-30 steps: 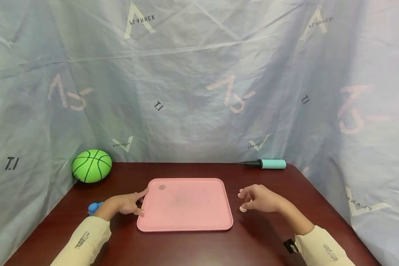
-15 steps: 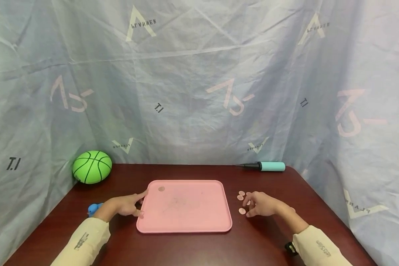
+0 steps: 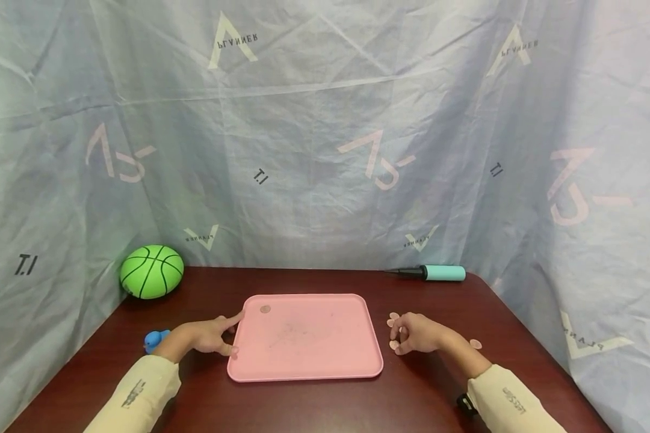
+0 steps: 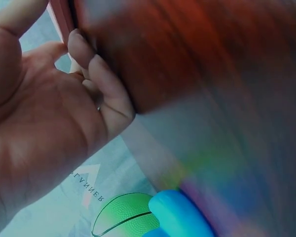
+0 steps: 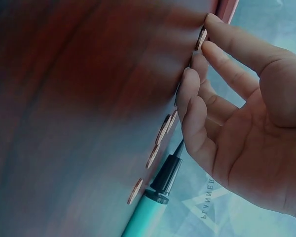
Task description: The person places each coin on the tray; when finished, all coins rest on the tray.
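The pink tray [image 3: 309,337] lies flat on the table. My left hand [image 3: 211,334] touches its left rim with thumb and index finger spread apart; the other fingers are bent, as the left wrist view shows. One round coin [image 3: 265,309] rests in the tray's far left corner. To the right of the tray, my right hand [image 3: 419,332] is low over the table, thumb and index fingertips at opposite edges of a coin [image 5: 201,38]. Further coins [image 3: 393,316] lie just beyond these fingers, partly covered by them. Another coin [image 3: 475,344] sits right of the forearm.
A green ball [image 3: 151,272] stands at the far left corner. The blue toy [image 3: 153,341] is beside my left wrist. A turquoise hand pump [image 3: 444,273] with a black nozzle lies along the back edge. Grey printed cloth [image 3: 309,150] hangs behind the dark red table [image 3: 303,406].
My right hand has come down and moved slightly left to the near coin, uncovering other coins on the table. The left hand stays at the tray's rim.
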### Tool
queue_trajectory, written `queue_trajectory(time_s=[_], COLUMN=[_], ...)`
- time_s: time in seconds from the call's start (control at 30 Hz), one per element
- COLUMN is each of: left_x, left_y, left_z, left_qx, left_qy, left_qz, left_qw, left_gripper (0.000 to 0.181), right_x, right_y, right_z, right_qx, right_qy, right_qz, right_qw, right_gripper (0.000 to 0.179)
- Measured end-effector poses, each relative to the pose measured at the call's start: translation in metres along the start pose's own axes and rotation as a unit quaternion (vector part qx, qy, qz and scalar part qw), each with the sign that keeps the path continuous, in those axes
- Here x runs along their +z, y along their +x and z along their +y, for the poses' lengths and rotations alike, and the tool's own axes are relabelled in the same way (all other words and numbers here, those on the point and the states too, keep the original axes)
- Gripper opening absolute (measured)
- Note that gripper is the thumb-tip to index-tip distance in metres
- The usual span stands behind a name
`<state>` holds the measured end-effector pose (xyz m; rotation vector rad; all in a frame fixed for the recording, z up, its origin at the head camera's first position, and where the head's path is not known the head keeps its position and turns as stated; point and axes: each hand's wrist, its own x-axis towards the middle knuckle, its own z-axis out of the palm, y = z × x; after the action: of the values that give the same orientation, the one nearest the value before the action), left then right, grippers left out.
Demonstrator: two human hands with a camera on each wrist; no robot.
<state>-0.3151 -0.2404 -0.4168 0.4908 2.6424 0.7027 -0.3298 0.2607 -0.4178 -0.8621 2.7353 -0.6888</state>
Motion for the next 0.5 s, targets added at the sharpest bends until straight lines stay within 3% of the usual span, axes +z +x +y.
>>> queue_trajectory(time_s=[0.27, 0.5], left_x=[-0.0003, -0.0007], left_y=[0.0035, 0.0047], left_z=[0.0012, -0.0024], left_qx=[0.005, 0.037], left_qy=[0.009, 0.019], left_qz=[0.004, 0.012], left_qw=[0.9999, 0.9991], left_gripper=[0.099, 0.099], right_x=[-0.0030, -0.0016], right_y=[-0.0006, 0.0013], right_z=[0.0035, 0.0030], right_qx=[-0.005, -0.013], right_qy=[0.010, 0.013], right_qz=[-0.006, -0.012], right_qw=[0.9999, 0.9998], right_gripper=[0.016, 0.014])
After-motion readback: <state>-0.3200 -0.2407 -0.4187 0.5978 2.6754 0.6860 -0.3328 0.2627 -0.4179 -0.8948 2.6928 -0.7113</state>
